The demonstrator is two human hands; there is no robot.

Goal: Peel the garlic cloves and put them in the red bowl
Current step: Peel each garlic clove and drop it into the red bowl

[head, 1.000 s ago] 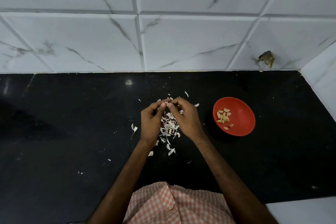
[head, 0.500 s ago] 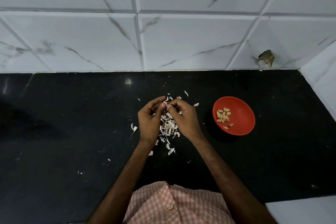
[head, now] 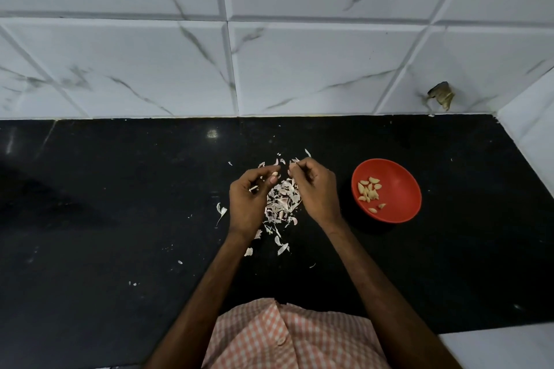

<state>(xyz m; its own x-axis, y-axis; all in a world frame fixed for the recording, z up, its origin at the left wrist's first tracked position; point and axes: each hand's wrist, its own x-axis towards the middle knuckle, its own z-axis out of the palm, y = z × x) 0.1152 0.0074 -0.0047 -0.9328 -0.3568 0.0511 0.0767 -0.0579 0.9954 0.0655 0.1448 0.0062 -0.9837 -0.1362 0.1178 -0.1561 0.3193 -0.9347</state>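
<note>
My left hand (head: 250, 204) pinches a small pale garlic clove (head: 274, 173) between thumb and fingertips. A short gap away, my right hand (head: 314, 189) has its fingers curled and pinches a bit of garlic skin (head: 292, 165) at its tips. Both hands hover over a heap of pinkish-white garlic skins (head: 281, 204) on the black counter. The red bowl (head: 398, 210) stands to the right of my right hand and holds several peeled cloves (head: 368, 189).
The black counter (head: 120, 219) runs left to right, with a white marble-tiled wall (head: 269, 63) behind it and a side wall (head: 533, 135) at the far right. Loose skin flakes (head: 221, 210) lie scattered around the heap. A chipped spot (head: 440, 94) marks the wall tile.
My hands were joined at the fingertips on the clove; now they have drawn a little apart, the left keeping the clove, the right pulling skin away.
</note>
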